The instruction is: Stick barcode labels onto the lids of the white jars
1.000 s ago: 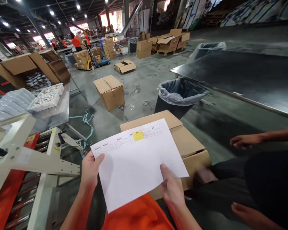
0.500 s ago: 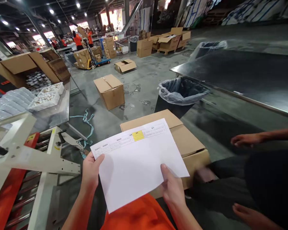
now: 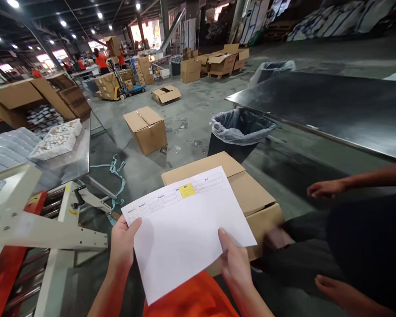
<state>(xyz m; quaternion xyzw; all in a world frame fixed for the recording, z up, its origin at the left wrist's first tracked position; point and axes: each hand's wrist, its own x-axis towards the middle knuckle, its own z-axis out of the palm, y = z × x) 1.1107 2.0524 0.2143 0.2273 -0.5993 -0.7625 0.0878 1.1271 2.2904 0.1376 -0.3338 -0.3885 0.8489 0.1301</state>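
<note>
My left hand [image 3: 122, 247] and my right hand [image 3: 236, 264] hold a white printed sheet of paper [image 3: 188, 233] by its lower edges, thumbs on top. The sheet has a table along its top with one yellow-highlighted cell. Behind and under it, a closed cardboard carton [image 3: 251, 198] sits close to the sheet and partly hidden by it. A co-worker's hand [image 3: 326, 189] hovers to the right of the carton, and another hand [image 3: 275, 238], blurred, is at the carton's near right corner.
To the left stand a white and red roller conveyor frame [image 3: 49, 229] and a steel table [image 3: 69, 165] with white trays and plastic-wrapped packs. Ahead are a lined black bin [image 3: 239, 130], a carton on the floor [image 3: 145, 130] and a teal strap [image 3: 114, 176]. A long steel table [image 3: 317, 110] runs along the right.
The sheet and my hands have shifted slightly, and the whole view has swung a little, with the scene sliding left. The co-worker's upper hand sits a little closer to the carton.
</note>
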